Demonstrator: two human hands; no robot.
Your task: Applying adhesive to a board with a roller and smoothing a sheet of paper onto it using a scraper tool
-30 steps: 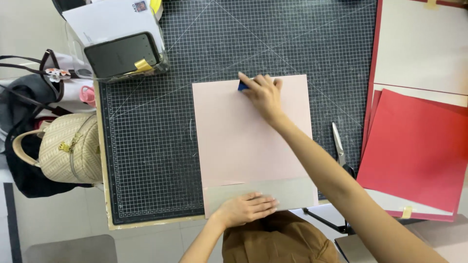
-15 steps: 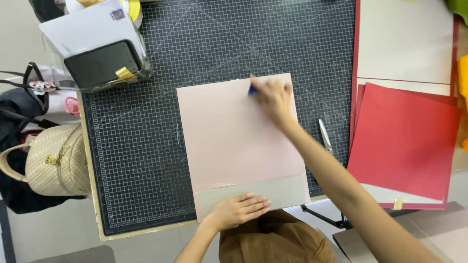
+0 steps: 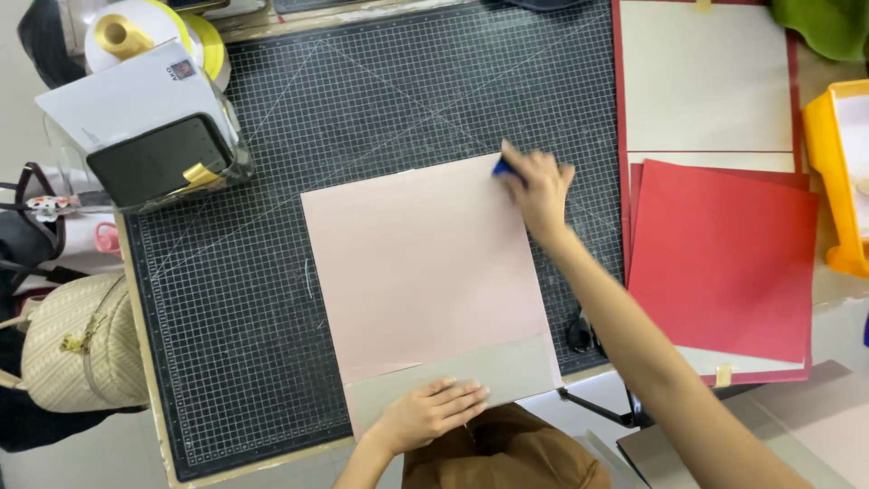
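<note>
cutting mat (image 3: 272, 299) | red sheets (image 3: 724, 258) right | yellow tray (image 3: 828, 172) | cream handbag (image 3: 77, 344) left | tape rolls (image 3: 149, 32)

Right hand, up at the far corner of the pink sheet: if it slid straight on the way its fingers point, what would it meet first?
Probably only bare cutting mat. The right hand points up-left past the pink sheet, and that stretch looks free.

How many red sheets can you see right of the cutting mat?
2: one loose red sheet lying on top, and a larger red board beneath, its border showing around the white sheets. More may be hidden underneath.
</note>
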